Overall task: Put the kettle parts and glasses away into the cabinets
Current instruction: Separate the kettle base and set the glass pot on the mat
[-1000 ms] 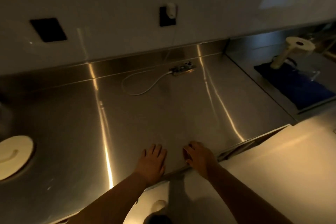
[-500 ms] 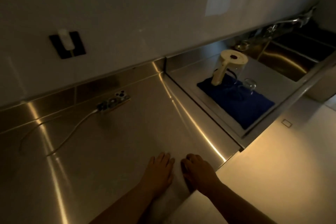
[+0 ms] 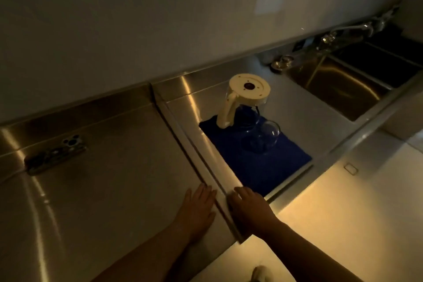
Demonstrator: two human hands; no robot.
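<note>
A glass kettle jug point(image 3: 246, 101) with a cream base and handle stands upside down on a blue mat point(image 3: 249, 160) on the lowered drainboard. A clear glass point(image 3: 265, 138) lies or stands just in front of it on the mat. My left hand point(image 3: 198, 208) rests flat on the steel counter point(image 3: 109, 190), fingers spread, holding nothing. My right hand point(image 3: 250, 209) rests palm down on the raised counter edge next to the mat, also holding nothing. Both hands are well short of the jug.
A phone-like object point(image 3: 57, 154) lies on the counter at the left. A steel sink point(image 3: 338, 89) with a tap point(image 3: 343, 32) sits at the far right, a small metal bowl point(image 3: 282, 63) beside it. Pale floor shows at the lower right.
The view has swung right, bringing the jug, glass and sink nearer the middle. Both hands have slid right along the counter front to the raised edge beside the mat.
</note>
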